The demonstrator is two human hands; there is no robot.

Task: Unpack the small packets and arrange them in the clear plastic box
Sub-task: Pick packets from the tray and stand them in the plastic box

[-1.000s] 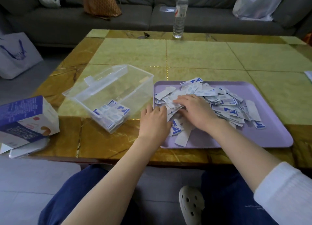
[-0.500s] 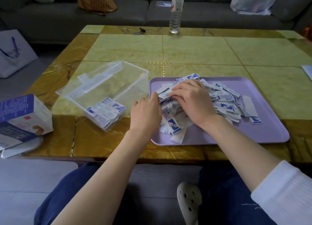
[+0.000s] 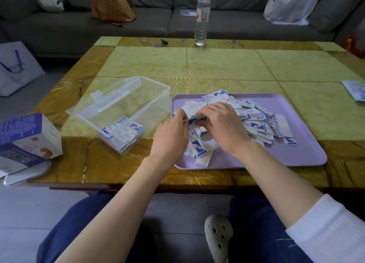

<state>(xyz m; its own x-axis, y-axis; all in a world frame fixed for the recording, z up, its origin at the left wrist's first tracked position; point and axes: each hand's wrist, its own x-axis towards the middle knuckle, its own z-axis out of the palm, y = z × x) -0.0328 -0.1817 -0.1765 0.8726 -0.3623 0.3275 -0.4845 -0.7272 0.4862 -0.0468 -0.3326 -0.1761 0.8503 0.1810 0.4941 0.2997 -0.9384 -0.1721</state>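
Note:
A heap of small white-and-blue packets (image 3: 254, 124) lies on a lilac tray (image 3: 296, 150). Over the heap's left end, my left hand (image 3: 171, 134) and my right hand (image 3: 223, 126) hold a small stack of packets (image 3: 195, 119) between them, fingers curled round its two ends. Left of the tray stands the clear plastic box (image 3: 138, 97), tilted, with a row of packets (image 3: 123, 133) packed in its near corner. More loose packets (image 3: 197, 150) lie below my hands.
A blue-and-white carton (image 3: 25, 140) rests on a flat white thing at the table's left front corner. A water bottle (image 3: 201, 16) and keys (image 3: 162, 43) stand at the far edge. Papers (image 3: 355, 90) lie at the right edge. A sofa runs behind.
Both hands have gone from lying flat on the heap to lifting a gathered stack of packets between them. The view has shifted slightly.

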